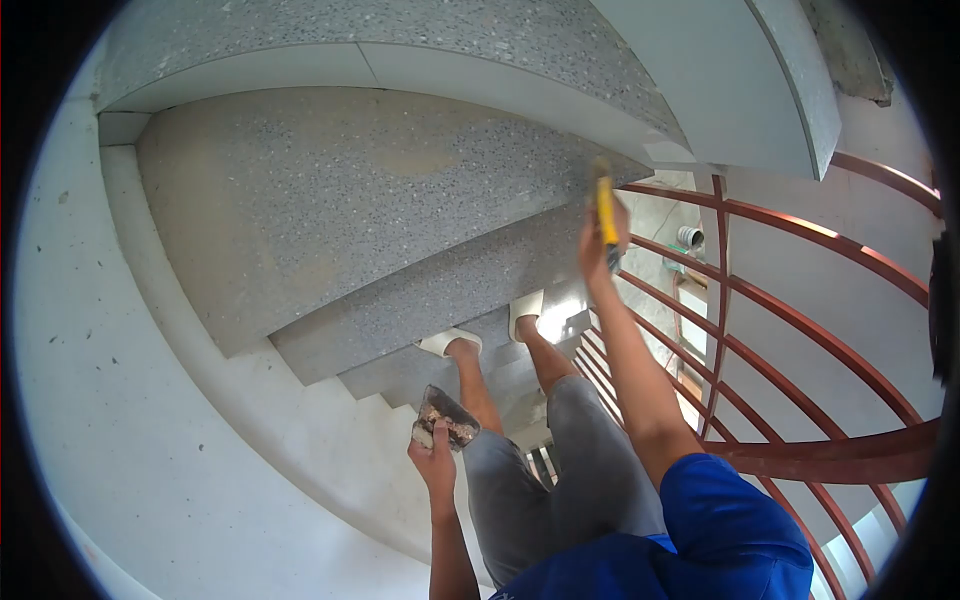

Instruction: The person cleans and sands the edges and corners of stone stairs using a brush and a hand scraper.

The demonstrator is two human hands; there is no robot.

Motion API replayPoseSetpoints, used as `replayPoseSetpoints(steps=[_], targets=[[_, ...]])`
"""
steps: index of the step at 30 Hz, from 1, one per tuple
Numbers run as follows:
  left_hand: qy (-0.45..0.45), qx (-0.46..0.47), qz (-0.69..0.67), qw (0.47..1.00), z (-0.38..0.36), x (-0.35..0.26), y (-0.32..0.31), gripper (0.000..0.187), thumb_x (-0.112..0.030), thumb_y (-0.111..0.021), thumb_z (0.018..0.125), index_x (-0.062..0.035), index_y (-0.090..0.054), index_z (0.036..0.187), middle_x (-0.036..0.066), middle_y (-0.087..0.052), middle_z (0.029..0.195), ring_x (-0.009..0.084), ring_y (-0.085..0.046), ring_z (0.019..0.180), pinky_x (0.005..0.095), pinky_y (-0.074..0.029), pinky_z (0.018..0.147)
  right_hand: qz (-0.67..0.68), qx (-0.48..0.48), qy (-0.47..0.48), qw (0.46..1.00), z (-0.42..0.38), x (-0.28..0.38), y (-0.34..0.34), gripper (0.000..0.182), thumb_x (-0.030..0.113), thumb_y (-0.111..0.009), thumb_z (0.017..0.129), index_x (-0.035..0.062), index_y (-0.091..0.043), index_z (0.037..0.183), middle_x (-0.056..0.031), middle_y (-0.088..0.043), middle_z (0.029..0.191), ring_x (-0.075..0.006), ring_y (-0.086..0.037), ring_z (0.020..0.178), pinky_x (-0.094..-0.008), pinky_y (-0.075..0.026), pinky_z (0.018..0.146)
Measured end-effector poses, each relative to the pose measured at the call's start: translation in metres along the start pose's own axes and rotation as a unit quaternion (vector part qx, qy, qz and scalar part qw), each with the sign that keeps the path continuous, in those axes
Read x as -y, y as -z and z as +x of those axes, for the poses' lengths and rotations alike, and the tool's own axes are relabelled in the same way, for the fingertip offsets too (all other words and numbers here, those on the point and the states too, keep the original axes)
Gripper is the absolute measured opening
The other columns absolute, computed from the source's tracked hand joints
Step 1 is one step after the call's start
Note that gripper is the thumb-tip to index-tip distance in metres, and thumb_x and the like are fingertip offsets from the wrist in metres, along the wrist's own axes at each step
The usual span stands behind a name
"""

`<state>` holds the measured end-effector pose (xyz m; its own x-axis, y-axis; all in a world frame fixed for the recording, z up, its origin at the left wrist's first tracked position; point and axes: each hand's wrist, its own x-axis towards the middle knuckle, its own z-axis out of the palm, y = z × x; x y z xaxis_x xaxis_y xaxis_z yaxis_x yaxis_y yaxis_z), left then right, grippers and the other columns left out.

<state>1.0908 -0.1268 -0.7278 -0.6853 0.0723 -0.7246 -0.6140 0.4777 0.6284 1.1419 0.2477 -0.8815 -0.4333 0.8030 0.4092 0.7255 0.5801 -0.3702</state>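
My left hand is closed on the near edge of a small dark shallow tray, with pinkish-brown crumbly material and a pale lump in it. My right hand grips a slim yellow tool, smeared by motion, with a brownish tip and a dark grey butt end; I cannot tell its exact kind. That tip is over the right, narrow end of a grey speckled stair tread, close to the riser. Dusty tan patches mark the tread's left side and middle.
Red metal railing bars run along the right, beside my right arm. A white wall curves along the left. More steps drop toward my feet in pale slippers. A white panel edge juts out at upper right.
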Motion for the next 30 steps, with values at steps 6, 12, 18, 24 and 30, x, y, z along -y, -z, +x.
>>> replayPoseSetpoints(steps=[6, 12, 18, 24, 30], targets=[[-0.095, 0.003, 0.195, 0.976, 0.030, -0.016, -0.004, 0.019, -0.016, -0.060, 0.088, 0.0026, -0.056, 0.087, 0.009, -0.061, 0.077, 0.0167, -0.055, 0.071, 0.0329, -0.046, 0.068, 0.107, 0.113, -0.223, 0.962, -0.082, 0.076, -0.061, 0.028, 0.020, -0.062, 0.084, 0.0020, -0.056, 0.105, -0.0187, -0.058, 0.088, -0.0369, -0.056, 0.085, -0.0459, -0.045, 0.075], [-0.309, 0.082, 0.348, 0.881, 0.149, -0.103, -0.041, 0.022, -0.021, -0.062, 0.085, 0.0008, -0.059, 0.081, 0.020, -0.060, 0.074, 0.0362, -0.058, 0.066, 0.0411, -0.045, 0.062, 0.399, 0.289, -0.251, 0.833, -0.083, 0.126, 0.023, 0.032, 0.021, -0.062, 0.086, 0.0003, -0.059, 0.111, -0.0192, -0.061, 0.103, -0.0357, -0.060, 0.095, -0.0430, -0.048, 0.081], [-0.426, 0.196, 0.533, 0.704, 0.249, -0.172, -0.174, 0.028, -0.031, -0.062, 0.080, -0.0032, -0.067, 0.085, 0.021, -0.065, 0.081, 0.0393, -0.063, 0.076, 0.0456, -0.049, 0.068, 0.183, 0.248, -0.336, 0.890, -0.128, -0.023, 0.057, 0.031, 0.029, -0.057, 0.093, -0.0003, -0.055, 0.101, -0.0156, -0.060, 0.098, -0.0291, -0.057, 0.091, -0.0389, -0.043, 0.081], [-0.471, 0.236, 0.459, 0.715, 0.266, -0.158, -0.249, 0.031, -0.034, -0.067, 0.081, -0.0079, -0.067, 0.096, 0.018, -0.068, 0.086, 0.0378, -0.064, 0.078, 0.0438, -0.050, 0.071, 0.159, 0.316, -0.394, 0.848, -0.185, -0.134, 0.098, 0.042, 0.026, -0.050, 0.098, -0.0060, -0.056, 0.124, -0.0162, -0.060, 0.124, -0.0223, -0.054, 0.118, -0.0328, -0.040, 0.098], [-0.488, 0.341, 0.480, 0.644, 0.255, -0.160, -0.299, 0.031, -0.034, -0.067, 0.082, -0.0106, -0.066, 0.101, 0.016, -0.069, 0.088, 0.0364, -0.065, 0.081, 0.0436, -0.051, 0.075, 0.157, 0.305, -0.542, 0.767, -0.166, -0.102, 0.092, 0.049, 0.040, -0.057, 0.094, -0.0034, -0.061, 0.115, -0.0141, -0.063, 0.111, -0.0220, -0.058, 0.101, -0.0314, -0.042, 0.091]])
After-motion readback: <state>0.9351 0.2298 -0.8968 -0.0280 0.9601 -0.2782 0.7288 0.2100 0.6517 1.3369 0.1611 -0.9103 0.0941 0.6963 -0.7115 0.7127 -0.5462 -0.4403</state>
